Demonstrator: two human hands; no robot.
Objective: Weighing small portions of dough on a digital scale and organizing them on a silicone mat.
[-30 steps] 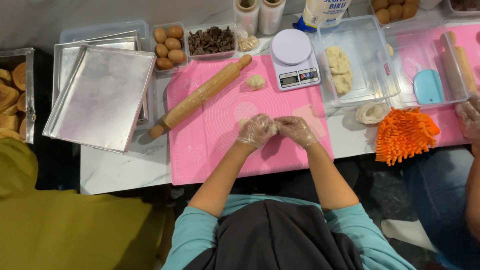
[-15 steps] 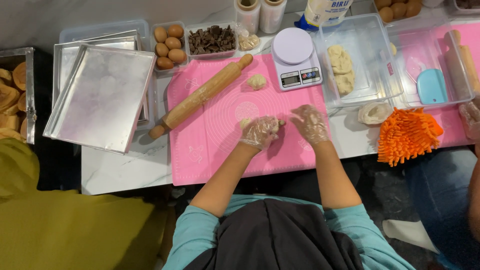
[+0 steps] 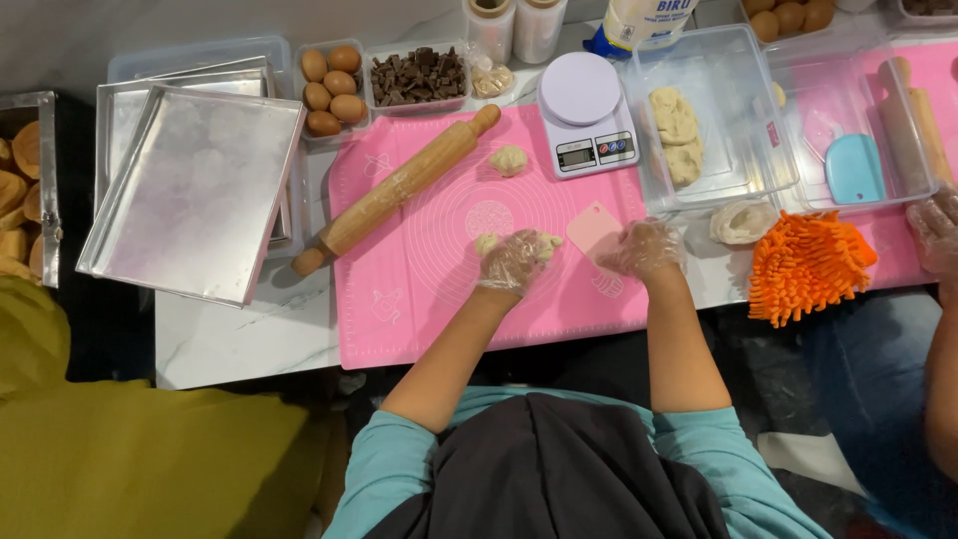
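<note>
Far left: stack of metal baking trays (image 3: 195,190), top tray tilted over the others, on a white marble table (image 3: 239,344). Behind the trays: clear tub of brown eggs (image 3: 331,78), then a clear tub of chocolate pieces (image 3: 417,75). Wooden rolling pin (image 3: 399,188) lying diagonally, upper end on the pink silicone mat (image 3: 419,299), lower handle off its left edge. Small dough ball (image 3: 509,160) on the mat just right of the pin's upper end. Left hand (image 3: 511,262), in a clear plastic glove, near mat centre, fingers curled and grasping a dough piece (image 3: 544,246) resting on the mat; 1 smaller lump (image 3: 486,243) just beside it on the left. White digital kitchen scale (image 3: 586,112) at the mat's upper right edge. Pink plastic scraper (image 3: 594,230) flat on the mat, touching the right hand (image 3: 644,250); gloved fingers bent over the scraper's right edge, grip not fully visible, so cannot tell whether clenched on it. Clear rectangular container (image 3: 738,170) holding dough portions (image 3: 677,135) right of the scale. Orange microfibre mitt (image 3: 803,265) on the table edge. Far right: a second person's gloved hand (image 3: 936,232) beside another rolling pin (image 3: 913,120).
</note>
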